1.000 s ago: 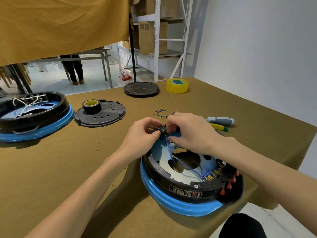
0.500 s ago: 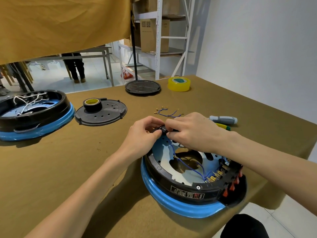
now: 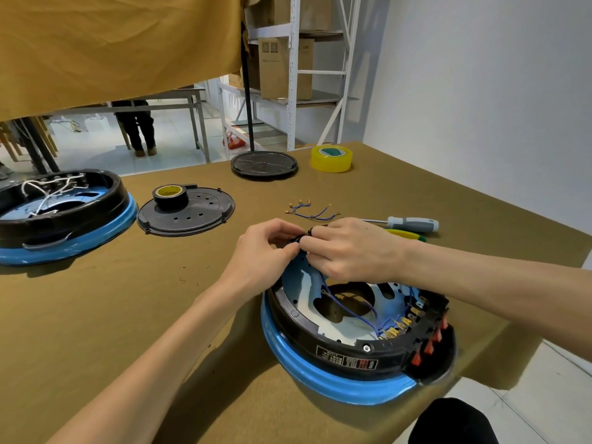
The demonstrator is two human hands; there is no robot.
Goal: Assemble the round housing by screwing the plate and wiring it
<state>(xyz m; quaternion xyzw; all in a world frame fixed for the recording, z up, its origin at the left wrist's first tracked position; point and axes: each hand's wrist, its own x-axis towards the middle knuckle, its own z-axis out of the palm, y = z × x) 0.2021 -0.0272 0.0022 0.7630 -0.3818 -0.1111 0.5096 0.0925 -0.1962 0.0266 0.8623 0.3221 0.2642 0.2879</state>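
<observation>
Head view: right hand point(image 3: 349, 251) lower, flatter.

Both hands point(image 3: 307, 248) pinched, fingertips together

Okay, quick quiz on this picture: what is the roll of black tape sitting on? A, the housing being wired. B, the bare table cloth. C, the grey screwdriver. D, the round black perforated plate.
D: the roll of black tape stands on the round black perforated plate, which lies on the table between the second housing and the person's hands.
</observation>
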